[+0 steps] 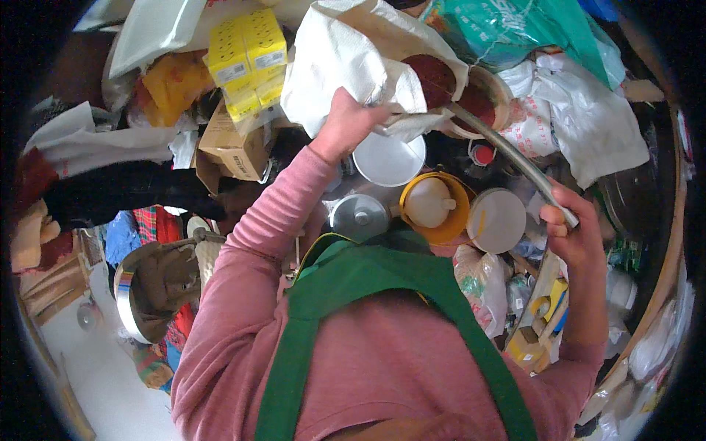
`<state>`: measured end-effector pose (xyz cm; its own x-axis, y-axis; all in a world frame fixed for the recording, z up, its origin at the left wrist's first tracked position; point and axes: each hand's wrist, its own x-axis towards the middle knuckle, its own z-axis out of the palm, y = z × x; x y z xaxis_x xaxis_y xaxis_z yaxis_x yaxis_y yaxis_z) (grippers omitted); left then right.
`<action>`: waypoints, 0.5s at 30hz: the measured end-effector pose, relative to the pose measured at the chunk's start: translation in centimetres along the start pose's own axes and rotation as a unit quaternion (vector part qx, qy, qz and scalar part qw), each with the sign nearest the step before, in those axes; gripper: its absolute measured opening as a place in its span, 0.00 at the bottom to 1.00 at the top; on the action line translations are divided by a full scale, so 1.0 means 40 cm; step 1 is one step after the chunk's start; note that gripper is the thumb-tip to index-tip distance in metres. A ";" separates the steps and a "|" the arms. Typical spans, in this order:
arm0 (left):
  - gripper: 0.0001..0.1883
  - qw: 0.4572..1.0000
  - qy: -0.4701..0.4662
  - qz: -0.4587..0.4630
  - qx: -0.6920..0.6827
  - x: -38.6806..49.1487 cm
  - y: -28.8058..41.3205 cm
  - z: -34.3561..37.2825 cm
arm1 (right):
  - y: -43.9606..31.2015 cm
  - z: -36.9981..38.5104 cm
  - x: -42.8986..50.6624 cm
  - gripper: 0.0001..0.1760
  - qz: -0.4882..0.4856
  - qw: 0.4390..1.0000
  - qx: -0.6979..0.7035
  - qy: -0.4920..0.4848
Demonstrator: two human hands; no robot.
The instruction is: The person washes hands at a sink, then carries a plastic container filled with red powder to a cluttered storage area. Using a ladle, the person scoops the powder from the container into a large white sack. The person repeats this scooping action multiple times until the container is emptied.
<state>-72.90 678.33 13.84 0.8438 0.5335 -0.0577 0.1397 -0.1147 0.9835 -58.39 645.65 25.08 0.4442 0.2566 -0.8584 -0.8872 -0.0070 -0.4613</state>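
My left hand (353, 124) grips the folded edge of a white woven sack (331, 60) and holds its mouth open towards the right. In my right hand (573, 220) is the end of a long metal handle (507, 149), which looks like a ladle's. Its far end reaches the sack's mouth, beside a dark red mass (433, 82); whether that is in a ladle bowl or loose in the sack, I cannot tell. Just right of the mouth stands a pale bucket (504, 105) with dark red contents, partly hidden by the sack and the handle.
Nearer me are a white tub (389, 160), a round metal lid (359, 218), a yellow bucket (408, 201) holding a whitish object, and a white round lid (496, 220). Yellow boxes (248, 55) and a cardboard box (234, 146) crowd the left; a green plastic bag (513, 33) lies far right.
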 end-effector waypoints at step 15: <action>0.17 0.995 -0.004 0.047 0.090 0.113 -0.099 0.196 | -0.029 -0.221 0.037 0.25 -0.093 0.994 -0.045 0.037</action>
<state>-65.56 674.63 8.32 0.8612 0.5073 0.0319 0.1496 -0.3129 0.9379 -55.59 637.48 22.35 0.6105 0.1899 -0.7689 -0.7757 -0.0528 -0.6289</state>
